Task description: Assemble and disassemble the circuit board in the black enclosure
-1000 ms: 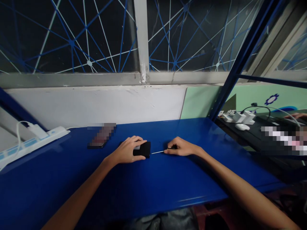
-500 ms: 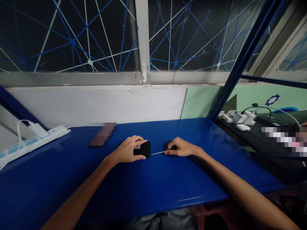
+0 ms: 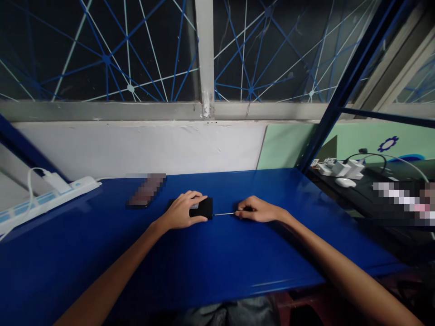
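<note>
My left hand [image 3: 183, 210] grips a flat black rectangular case [image 3: 205, 209] lying on the blue table. Its fingers rest across the top and the thumb lies along the near edge. Part of a pale label on the case shows between them. To the right, my right hand [image 3: 258, 209] pinches a thin, straight metal rod [image 3: 224, 214], its back end hidden in the curled fingers. The rod points left, its tip close to the right end of the case near the front corner; whether they touch I cannot tell.
The blue table [image 3: 217, 258] runs back to a white wall. A phone-like slab [image 3: 147, 192], partly blurred out, lies left of the case. Further left is a white power strip [image 3: 50, 197] with a plugged-in charger. A white mouse [image 3: 345, 182] and adapters [image 3: 348, 168] sit on a dark desk at right.
The rod has turned to a more level line, its tip slightly farther back along the right end of the case. My left hand keeps its grip, and the view has shifted slightly.
</note>
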`<action>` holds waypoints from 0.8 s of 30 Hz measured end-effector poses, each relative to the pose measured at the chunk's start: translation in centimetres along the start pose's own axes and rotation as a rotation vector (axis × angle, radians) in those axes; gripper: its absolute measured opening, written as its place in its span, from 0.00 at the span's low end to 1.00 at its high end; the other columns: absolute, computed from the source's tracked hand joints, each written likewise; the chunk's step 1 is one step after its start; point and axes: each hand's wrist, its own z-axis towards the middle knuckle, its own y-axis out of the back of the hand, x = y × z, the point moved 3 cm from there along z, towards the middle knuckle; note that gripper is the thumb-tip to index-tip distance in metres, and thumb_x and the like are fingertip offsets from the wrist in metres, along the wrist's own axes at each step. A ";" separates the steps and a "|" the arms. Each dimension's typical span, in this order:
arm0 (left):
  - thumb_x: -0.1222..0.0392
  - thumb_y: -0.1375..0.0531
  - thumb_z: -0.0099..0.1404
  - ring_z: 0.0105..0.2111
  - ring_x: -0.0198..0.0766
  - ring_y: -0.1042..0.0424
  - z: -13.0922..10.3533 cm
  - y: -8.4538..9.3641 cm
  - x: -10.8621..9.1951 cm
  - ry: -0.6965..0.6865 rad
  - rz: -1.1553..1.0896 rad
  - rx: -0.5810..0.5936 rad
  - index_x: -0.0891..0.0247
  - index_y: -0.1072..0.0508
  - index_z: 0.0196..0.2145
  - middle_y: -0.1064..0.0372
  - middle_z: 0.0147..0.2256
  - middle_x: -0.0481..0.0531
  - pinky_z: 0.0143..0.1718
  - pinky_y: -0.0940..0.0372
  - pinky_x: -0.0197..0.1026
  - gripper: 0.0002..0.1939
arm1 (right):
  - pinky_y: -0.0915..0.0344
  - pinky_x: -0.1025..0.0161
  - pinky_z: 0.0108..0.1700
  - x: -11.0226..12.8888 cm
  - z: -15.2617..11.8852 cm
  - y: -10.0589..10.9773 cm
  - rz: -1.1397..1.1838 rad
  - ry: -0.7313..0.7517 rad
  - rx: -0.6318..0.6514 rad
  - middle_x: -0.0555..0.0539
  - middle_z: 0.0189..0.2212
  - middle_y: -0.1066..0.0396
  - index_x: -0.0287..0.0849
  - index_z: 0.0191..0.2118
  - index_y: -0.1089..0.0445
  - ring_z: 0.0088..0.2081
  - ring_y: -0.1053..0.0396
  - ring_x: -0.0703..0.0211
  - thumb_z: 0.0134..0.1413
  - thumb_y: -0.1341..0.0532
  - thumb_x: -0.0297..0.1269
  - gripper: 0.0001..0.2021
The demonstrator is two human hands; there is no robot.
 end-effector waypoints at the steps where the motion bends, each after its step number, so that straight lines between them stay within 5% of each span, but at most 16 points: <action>1: 0.36 0.43 0.62 0.51 0.53 0.36 0.0 -0.1 0.0 0.010 -0.003 -0.005 0.54 0.36 0.61 0.35 0.53 0.58 0.49 0.39 0.52 0.34 | 0.52 0.66 0.25 -0.1 0.0 0.0 0.009 0.001 0.002 0.53 0.20 0.40 0.38 0.29 0.30 0.22 0.48 0.68 0.61 0.45 0.49 0.19; 10: 0.38 0.42 0.62 0.51 0.53 0.36 0.1 -0.3 -0.1 0.011 0.011 -0.031 0.55 0.35 0.60 0.35 0.53 0.57 0.49 0.40 0.53 0.33 | 0.49 0.67 0.26 -0.9 0.4 -0.5 0.082 -0.025 -0.119 0.53 0.22 0.39 0.39 0.30 0.33 0.23 0.44 0.67 0.54 0.38 0.51 0.18; 15: 0.39 0.42 0.62 0.51 0.53 0.36 0.0 -0.4 -0.2 0.009 0.014 -0.021 0.56 0.36 0.60 0.36 0.53 0.58 0.50 0.41 0.53 0.33 | 0.52 0.66 0.26 -0.4 0.4 -0.7 -0.099 -0.054 -0.139 0.52 0.18 0.39 0.39 0.23 0.35 0.20 0.46 0.68 0.63 0.48 0.49 0.23; 24: 0.39 0.41 0.62 0.51 0.54 0.36 0.2 -0.2 -0.4 0.011 0.015 -0.010 0.57 0.35 0.60 0.35 0.54 0.58 0.50 0.41 0.54 0.33 | 0.55 0.66 0.28 -0.3 0.3 -0.2 -0.324 -0.022 -0.209 0.54 0.20 0.38 0.42 0.28 0.34 0.22 0.44 0.67 0.55 0.39 0.54 0.19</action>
